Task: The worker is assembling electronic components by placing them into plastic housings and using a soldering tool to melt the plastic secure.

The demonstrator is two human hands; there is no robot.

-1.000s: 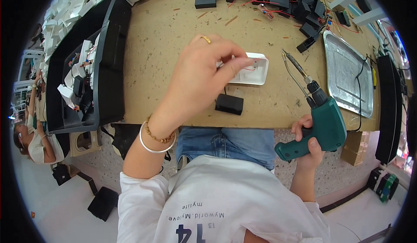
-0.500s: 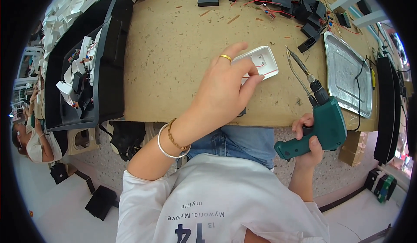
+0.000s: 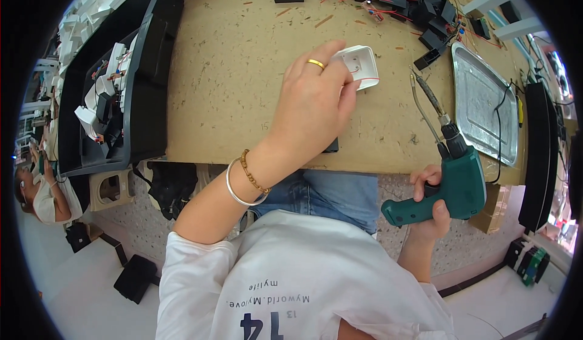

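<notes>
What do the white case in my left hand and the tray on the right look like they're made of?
White case: likely moulded plastic, smooth, matte, with rounded corners. Tray: looks like bare metal, silvery grey with dull reflections and a raised rim.

Chipboard workbench point(image 3: 243, 79) with metal tray point(image 3: 486, 106), black parts point(image 3: 425, 12)

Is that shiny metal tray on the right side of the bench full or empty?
Empty, it seems: the metal tray shows only bare, shiny metal, with a black cable crossing its right edge.
</notes>
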